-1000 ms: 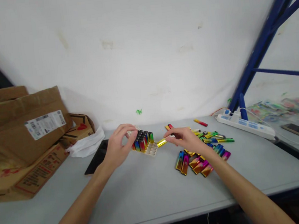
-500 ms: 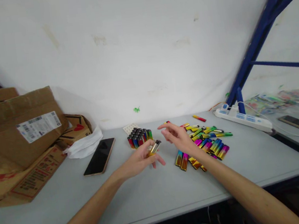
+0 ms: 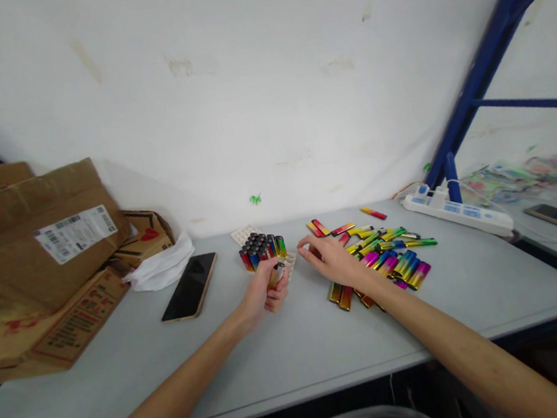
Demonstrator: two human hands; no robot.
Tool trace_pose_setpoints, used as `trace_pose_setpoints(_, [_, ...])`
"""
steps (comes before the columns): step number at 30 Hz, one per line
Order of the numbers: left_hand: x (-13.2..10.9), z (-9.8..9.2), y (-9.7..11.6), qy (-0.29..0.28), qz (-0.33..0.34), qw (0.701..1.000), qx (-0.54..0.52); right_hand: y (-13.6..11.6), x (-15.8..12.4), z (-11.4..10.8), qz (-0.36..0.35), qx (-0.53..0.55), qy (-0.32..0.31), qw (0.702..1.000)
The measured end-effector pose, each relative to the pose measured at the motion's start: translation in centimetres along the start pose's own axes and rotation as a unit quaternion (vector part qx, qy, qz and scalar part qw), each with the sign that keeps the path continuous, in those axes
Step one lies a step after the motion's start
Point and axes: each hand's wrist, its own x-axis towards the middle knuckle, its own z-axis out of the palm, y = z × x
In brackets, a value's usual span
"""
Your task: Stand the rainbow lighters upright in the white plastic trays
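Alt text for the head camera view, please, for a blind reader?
A person's left hand grips one shiny lighter in front of a white tray of upright lighters, while the open right hand hangs over a pile of rainbow-coloured lighters on a grey table. A phone and cardboard boxes lie to the left, a power strip to the right.

Bare tabletop [image 3: 315,352] in front; lighter pile [image 3: 389,257] right, phone [image 3: 190,286] and cartons [image 3: 38,263] left.

L hand [image 3: 263,295] w/ lighter [image 3: 276,274] nr tray [image 3: 244,234]
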Motion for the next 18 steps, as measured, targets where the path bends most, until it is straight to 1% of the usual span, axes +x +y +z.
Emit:
trace_pose_setpoints(3, [0.0, 0.2, -0.1, 0.016, 0.004, 1.0, 0.009, 0.0, -0.1, 0.2, 0.002, -0.007, -0.021, 1.0])
trace_pose_setpoints(9, [0.3, 0.2, -0.3, 0.101, 0.021, 0.994, 0.04, -0.1, -0.1, 0.4, 0.009, -0.028, -0.035, 0.999])
trace_pose_setpoints(11, [0.4, 0.0, -0.2, 0.113, 0.021, 0.992, 0.042, -0.3, -0.1, 0.4, 0.009, -0.039, -0.04, 0.998])
trace_pose_setpoints(13, [0.3, -0.2, 0.1, 0.098, 0.013, 0.994, 0.036, -0.5, -0.2, 0.4, 0.005, -0.045, -0.046, 0.998])
trace_pose_setpoints(16, [-0.3, -0.2, 1.0, 0.05, -0.005, 0.998, 0.034, -0.8, -0.4, 0.6, 0.0, -0.047, -0.048, 0.998])
trace_pose_setpoints(18, [-0.7, -0.1, 1.8, 0.027, 0.018, 0.998, 0.048, -0.9, -0.5, 1.1, 0.001, -0.051, -0.051, 0.997])
